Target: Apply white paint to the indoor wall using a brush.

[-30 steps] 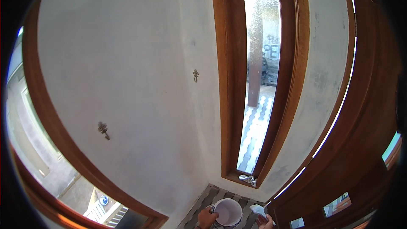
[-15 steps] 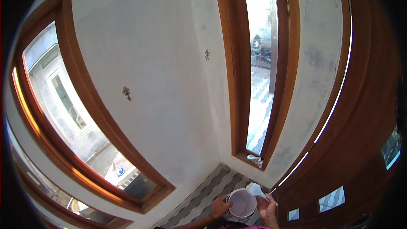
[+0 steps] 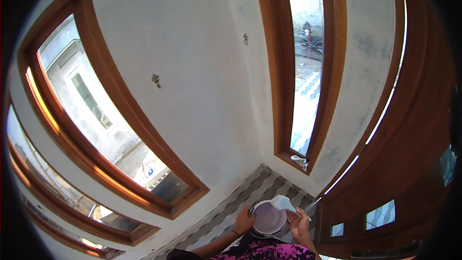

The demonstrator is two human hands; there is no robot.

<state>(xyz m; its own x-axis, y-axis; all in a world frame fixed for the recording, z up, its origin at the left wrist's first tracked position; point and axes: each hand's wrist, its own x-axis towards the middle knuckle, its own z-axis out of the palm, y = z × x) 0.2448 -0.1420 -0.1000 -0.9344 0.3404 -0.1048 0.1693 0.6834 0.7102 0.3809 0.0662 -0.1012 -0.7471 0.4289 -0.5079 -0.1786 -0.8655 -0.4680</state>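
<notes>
Low in the head view, my left hand (image 3: 244, 221) grips the left rim of a small white bucket (image 3: 267, 219), held in front of my body. My right hand (image 3: 299, 225) is at the bucket's right side and holds a pale light-blue piece, perhaps a cloth or a wide scraper (image 3: 285, 203), resting over the bucket's rim. I cannot tell what is inside the bucket; its inside looks whitish. Both forearms come up from the lower edge, above a pink and black patterned garment (image 3: 269, 251).
A plastered white wall (image 3: 192, 67) with two small metal hooks fills the middle. A wide wooden-framed window (image 3: 110, 130) is at the left, a narrow tall window (image 3: 305, 67) at the right, and a brown wooden door (image 3: 409, 154) beside it. Grey striped floor tiles (image 3: 250, 192) lie below.
The view has swung left and down, bringing the large left window into sight. The bucket and both hands stay together, now slightly higher in the frame.
</notes>
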